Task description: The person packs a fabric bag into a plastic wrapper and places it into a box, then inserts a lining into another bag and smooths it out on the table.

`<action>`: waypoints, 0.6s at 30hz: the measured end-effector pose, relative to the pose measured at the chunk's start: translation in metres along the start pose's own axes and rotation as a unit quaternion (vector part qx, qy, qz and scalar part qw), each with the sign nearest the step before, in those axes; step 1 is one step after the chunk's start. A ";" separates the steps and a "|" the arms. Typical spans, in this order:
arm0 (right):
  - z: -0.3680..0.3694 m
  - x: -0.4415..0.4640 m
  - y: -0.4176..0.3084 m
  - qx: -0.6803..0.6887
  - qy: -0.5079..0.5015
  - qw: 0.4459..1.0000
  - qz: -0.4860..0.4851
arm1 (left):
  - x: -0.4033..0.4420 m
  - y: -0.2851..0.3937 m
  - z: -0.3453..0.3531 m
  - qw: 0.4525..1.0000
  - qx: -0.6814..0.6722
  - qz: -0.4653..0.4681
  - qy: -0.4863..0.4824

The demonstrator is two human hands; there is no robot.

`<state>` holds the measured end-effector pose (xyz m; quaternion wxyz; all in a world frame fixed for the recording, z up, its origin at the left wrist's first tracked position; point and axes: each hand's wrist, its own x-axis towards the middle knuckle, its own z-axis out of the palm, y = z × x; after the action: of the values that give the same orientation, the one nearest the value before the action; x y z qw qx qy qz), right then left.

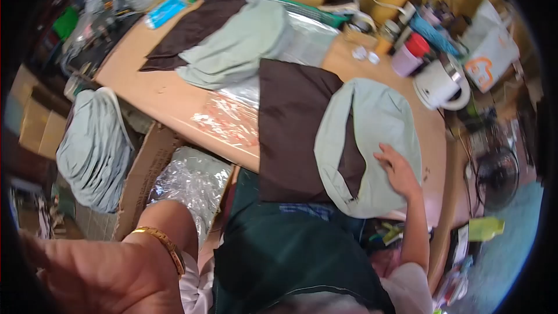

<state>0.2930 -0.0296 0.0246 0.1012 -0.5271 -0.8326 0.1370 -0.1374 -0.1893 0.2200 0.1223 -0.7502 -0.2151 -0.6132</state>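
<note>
My right hand [397,170] rests with its fingers apart on a pale grey-green fabric piece [386,116], which has a curved opening along its left side. Under that piece lies a dark brown folded cloth [290,131], at the table's near edge. Close to the camera at the lower left, my left hand [110,273] shows its palm and a gold-coloured band on the wrist. Its fingers run into the dark border, so whether they grip anything is hidden. Further back on the table, another pale grey-green cloth [241,40] overlaps a brown cloth [192,29].
Clear plastic film [226,119] lies on the table [145,90]. A cardboard box [142,180] holding a plastic-wrapped bundle [192,177] stands below, beside a stack of pale cloths [96,151]. At the right are a white kettle [433,87], a red-lidded container [410,55] and a fan [494,177].
</note>
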 end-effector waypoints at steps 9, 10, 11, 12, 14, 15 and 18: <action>-0.008 0.074 -0.085 0.189 0.177 0.966 -0.023 | -0.146 -0.088 0.177 0.932 -0.020 -0.275 -0.236; -0.004 0.084 -0.089 0.194 0.162 0.968 -0.004 | -0.154 -0.083 0.187 0.923 -0.058 -0.298 -0.235; -0.001 0.092 -0.089 0.199 0.147 0.969 0.015 | -0.158 -0.077 0.196 0.913 -0.085 -0.317 -0.243; 0.006 0.098 -0.083 0.200 0.146 0.969 0.019 | -0.160 -0.073 0.206 0.912 -0.096 -0.302 -0.260; 0.033 0.108 -0.066 0.276 0.150 0.947 0.070 | -0.183 -0.077 0.223 0.900 -0.118 -0.276 -0.317; 0.051 0.108 -0.053 0.275 0.147 0.947 0.072 | -0.187 -0.078 0.226 0.899 -0.120 -0.279 -0.317; 0.072 0.100 -0.034 0.214 0.231 0.947 0.057 | -0.191 -0.083 0.222 0.902 -0.086 -0.326 -0.271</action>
<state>0.1988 0.0383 -0.0292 0.3932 -0.5569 -0.7060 0.1917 -0.0137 -0.0501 -0.0205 -0.2122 -0.7831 -0.4185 -0.4082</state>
